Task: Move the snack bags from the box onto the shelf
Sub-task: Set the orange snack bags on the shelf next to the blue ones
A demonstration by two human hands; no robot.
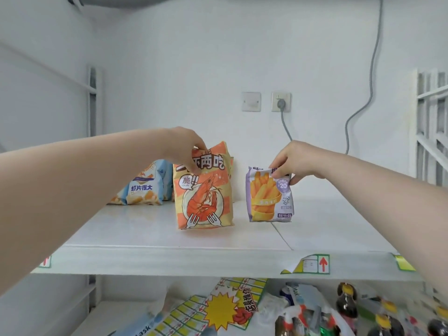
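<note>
From my feed, both forearms reach forward over the white shelf, coming in from the 8 and 4 o'clock corners of the view and converging toward the middle.

My left hand arches down from above, wrist bent, fingers curled over the top seam of the orange shrimp-cracker bag and pinching it. That bag stands upright on the shelf board, its bottom edge on the surface.

My right hand is turned knuckles-up, thumb and fingers clamped on the top right corner of the purple fries bag. This bag is at 3 o'clock of the orange one, near it but apart, upright with a slight lean – whether its base rests fully on the board I cannot tell.

At 9 o'clock of the orange bag, further back, blue shrimp-chip bags lean together on the same shelf.

On the wall at 12 o'clock sits a wall socket with a grey cable plugged in. On the tier below, at 6 o'clock, lies a yellow starburst price tag; dark bottles stand toward 5 o'clock.
</note>
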